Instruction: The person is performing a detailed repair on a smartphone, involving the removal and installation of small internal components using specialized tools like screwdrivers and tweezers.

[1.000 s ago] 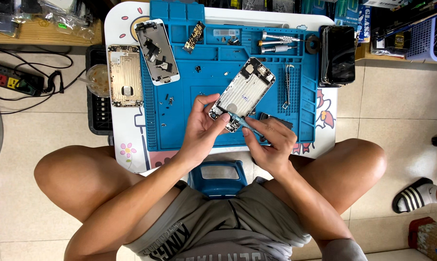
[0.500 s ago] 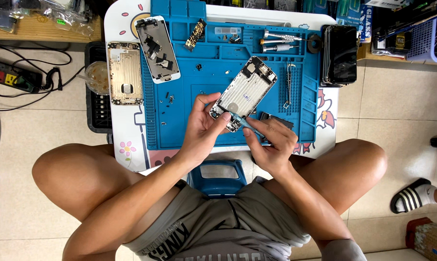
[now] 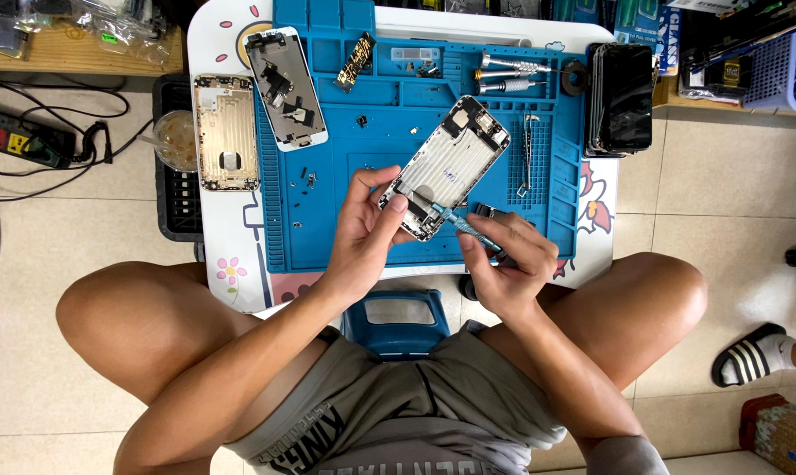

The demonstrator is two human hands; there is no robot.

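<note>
My left hand (image 3: 367,230) grips the lower end of an opened silver phone housing (image 3: 451,163), which lies tilted over the blue repair mat (image 3: 363,141). My right hand (image 3: 506,264) holds a thin blue screwdriver (image 3: 458,222), its tip pressed into the housing's bottom corner close to my left thumb.
On the small white table (image 3: 222,255) lie a gold phone back shell (image 3: 225,132), a white screen assembly (image 3: 285,86), a stack of black phones (image 3: 623,97), screwdrivers (image 3: 512,75) and tweezers (image 3: 526,154). A power strip (image 3: 15,141) sits on the floor at left, someone's sandalled foot (image 3: 763,352) at right.
Both hands and the housing stay almost where they were; the screwdriver remains at the housing's bottom corner.
</note>
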